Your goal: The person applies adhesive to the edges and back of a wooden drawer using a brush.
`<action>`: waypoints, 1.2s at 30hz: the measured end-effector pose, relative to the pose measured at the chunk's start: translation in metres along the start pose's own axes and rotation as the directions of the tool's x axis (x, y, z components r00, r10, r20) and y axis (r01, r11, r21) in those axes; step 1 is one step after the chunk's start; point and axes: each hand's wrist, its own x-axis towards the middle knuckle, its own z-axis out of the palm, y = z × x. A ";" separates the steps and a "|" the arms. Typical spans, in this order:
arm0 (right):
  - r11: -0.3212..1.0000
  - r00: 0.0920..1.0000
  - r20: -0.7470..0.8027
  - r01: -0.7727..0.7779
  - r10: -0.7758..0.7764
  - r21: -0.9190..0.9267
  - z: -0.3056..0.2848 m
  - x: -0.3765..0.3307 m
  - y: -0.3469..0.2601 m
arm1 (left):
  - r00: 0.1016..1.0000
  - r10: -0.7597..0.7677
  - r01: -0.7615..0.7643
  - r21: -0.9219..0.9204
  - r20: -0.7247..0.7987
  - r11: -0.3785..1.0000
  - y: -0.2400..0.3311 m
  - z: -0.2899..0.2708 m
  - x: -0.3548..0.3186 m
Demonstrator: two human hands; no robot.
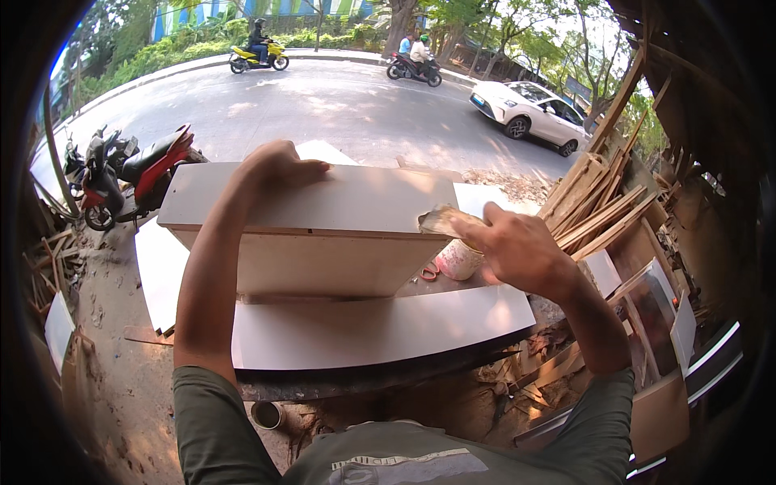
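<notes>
A long white box (347, 196), built of panels, stands on its side in front of me. My left hand (280, 166) grips its far top edge toward the left; some of its fingers are hidden behind that edge. At the box's right end, my right hand (525, 249) holds a flat, pale tan piece (440, 220) against the near top corner. Its exact kind is not clear, and motion smears the fingers somewhat. Under and nearer than the box lies a white board (364, 338) on a dark bench.
Red-handled scissors (429, 273) and a pink-stained white tub (459, 260) sit right of the box. Wood strips (606, 212) and offcuts pile at right. A parked red motorbike (153, 171) stands left. Beyond, a white car (533, 111) and motorbikes are on the road.
</notes>
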 end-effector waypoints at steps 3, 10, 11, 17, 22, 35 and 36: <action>0.987 0.987 -0.061 0.142 -0.146 -0.075 0.027 0.035 0.024 | 0.999 0.034 -0.033 -0.045 0.021 0.998 0.008 0.003 0.001; 0.995 0.986 0.147 0.086 -0.077 -0.057 0.029 0.020 0.057 | 0.999 0.043 -0.043 0.003 0.005 0.999 0.001 0.009 0.010; 0.994 0.989 0.124 0.083 -0.074 -0.069 0.035 0.011 0.066 | 0.999 0.046 -0.047 0.018 0.009 0.999 0.000 0.009 0.013; 0.990 0.970 0.243 0.028 0.006 -0.136 0.008 -0.016 0.099 | 0.999 0.030 -0.030 0.014 0.018 0.999 -0.003 0.008 0.021; 0.950 1.000 0.026 -0.008 0.000 0.312 0.008 -0.041 0.115 | 0.998 0.000 -0.001 0.013 0.057 1.000 0.012 0.003 0.018; 0.993 0.905 -0.426 0.032 0.019 0.113 0.152 0.024 -0.060 | 0.995 0.002 0.000 -0.019 0.102 1.000 -0.001 0.009 0.027; 0.981 0.930 -0.368 0.060 0.011 0.183 0.153 0.010 -0.060 | 0.994 0.014 -0.013 -0.007 0.107 1.000 -0.005 0.009 0.030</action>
